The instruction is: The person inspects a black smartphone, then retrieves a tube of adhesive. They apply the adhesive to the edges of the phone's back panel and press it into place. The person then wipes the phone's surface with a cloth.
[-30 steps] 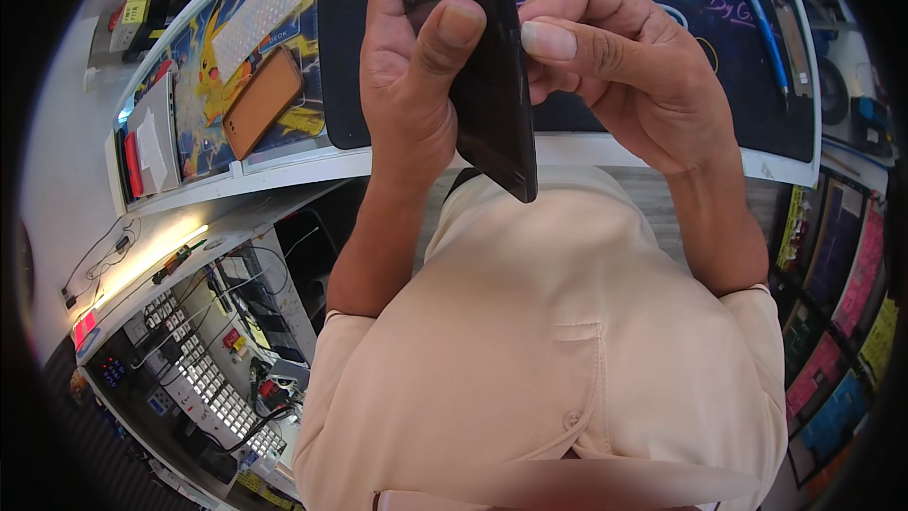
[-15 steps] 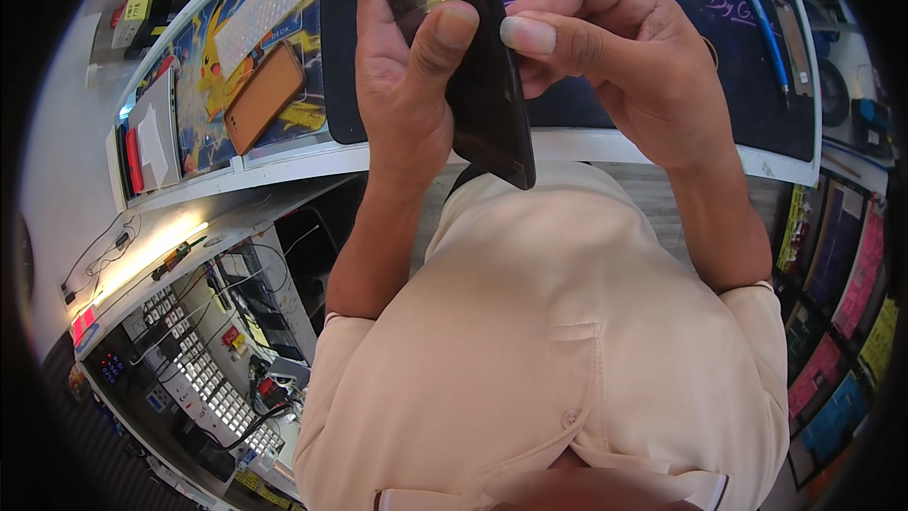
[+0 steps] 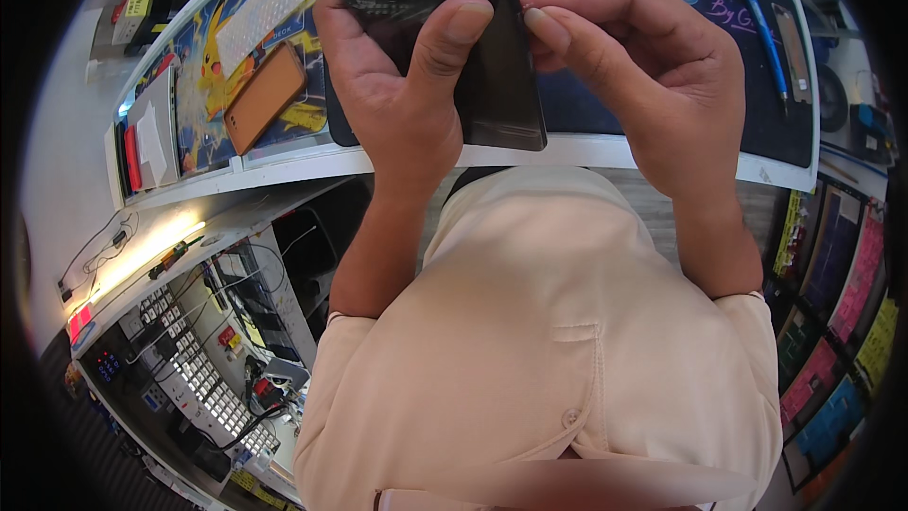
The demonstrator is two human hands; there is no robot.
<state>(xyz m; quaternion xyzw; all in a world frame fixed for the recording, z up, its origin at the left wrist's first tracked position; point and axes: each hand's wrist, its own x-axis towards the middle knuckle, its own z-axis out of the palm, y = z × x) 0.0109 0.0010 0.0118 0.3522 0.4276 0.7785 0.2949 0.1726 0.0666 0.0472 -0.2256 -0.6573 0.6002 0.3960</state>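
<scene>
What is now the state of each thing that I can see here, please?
Left hand: closed around the phone
Right hand: thumb and forefinger at the phone's edge; grip unclear
Phone: held tilted, face mostly dark; power unclear
Brown phone case: lying on the mat, without phone
Bubble wrap: lying spread out
Blue pen-shaped tool: lying down
Light strip: lit
</scene>
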